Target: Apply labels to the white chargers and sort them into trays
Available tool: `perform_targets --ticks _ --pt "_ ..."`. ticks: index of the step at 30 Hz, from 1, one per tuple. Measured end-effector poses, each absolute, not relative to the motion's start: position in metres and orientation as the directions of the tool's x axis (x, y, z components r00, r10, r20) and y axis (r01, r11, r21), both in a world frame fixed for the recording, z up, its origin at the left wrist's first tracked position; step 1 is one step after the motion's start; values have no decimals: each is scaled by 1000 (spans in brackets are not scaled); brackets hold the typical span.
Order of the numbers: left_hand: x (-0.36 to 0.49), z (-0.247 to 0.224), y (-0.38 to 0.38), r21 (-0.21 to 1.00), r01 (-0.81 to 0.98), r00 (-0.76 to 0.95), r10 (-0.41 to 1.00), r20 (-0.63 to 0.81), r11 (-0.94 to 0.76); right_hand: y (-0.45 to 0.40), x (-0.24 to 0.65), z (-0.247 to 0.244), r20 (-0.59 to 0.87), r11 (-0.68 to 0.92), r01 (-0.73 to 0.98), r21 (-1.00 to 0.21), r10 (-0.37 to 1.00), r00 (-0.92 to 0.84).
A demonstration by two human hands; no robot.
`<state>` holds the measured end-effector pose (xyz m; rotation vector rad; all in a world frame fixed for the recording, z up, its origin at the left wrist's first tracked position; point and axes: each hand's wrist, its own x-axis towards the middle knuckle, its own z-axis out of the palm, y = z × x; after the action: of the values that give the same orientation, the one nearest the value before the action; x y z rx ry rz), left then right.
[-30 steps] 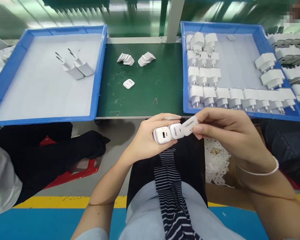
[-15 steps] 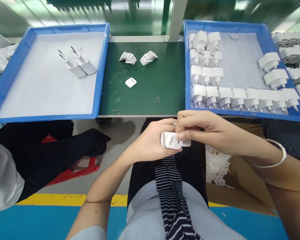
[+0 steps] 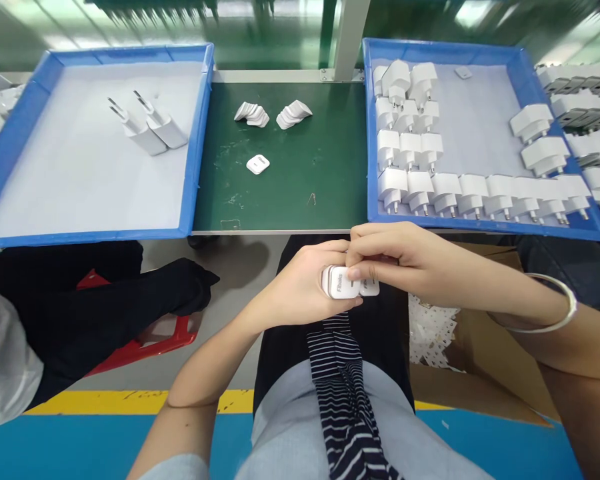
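Note:
My left hand [image 3: 300,285] is curled round several white plastic covers [image 3: 339,285], held low in front of the table edge. The top one carries dark printed lettering. A second printed cover [image 3: 370,287] shows beside it, partly behind my fingers. My right hand [image 3: 403,259] pinches the upper right corner of the top cover between thumb and forefinger. On the green tabletop [image 3: 290,180] beyond lie one loose cover [image 3: 258,164] and two leaning stacks of covers, a left stack [image 3: 253,114] and a right stack [image 3: 294,114].
A blue tray [image 3: 196,153] on the left holds two white plug adapters [image 3: 155,132]. The right blue tray [image 3: 373,133] holds rows of white plug adapters [image 3: 447,192]. A cardboard box [image 3: 500,353] is at my right; a person's dark sleeve [image 3: 145,283] is at left.
The top cover has shifted slightly left in my hands, and more of the second cover's lettering shows. The view has moved a little.

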<state>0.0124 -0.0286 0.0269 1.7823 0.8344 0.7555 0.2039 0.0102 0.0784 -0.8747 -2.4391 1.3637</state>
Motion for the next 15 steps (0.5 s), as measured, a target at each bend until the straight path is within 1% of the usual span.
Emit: perform_targets --ticks 3,8,15 --pt "13 28 -30 933 222 570 814 111 -283 8 203 79 -133 374 431 -821 608 -782" --pt "14 29 -31 927 251 569 817 92 -279 7 205 78 -166 340 441 -830 604 -779" --pt "16 32 -33 937 251 579 813 57 -244 5 203 79 -246 322 531 -784 624 -741"
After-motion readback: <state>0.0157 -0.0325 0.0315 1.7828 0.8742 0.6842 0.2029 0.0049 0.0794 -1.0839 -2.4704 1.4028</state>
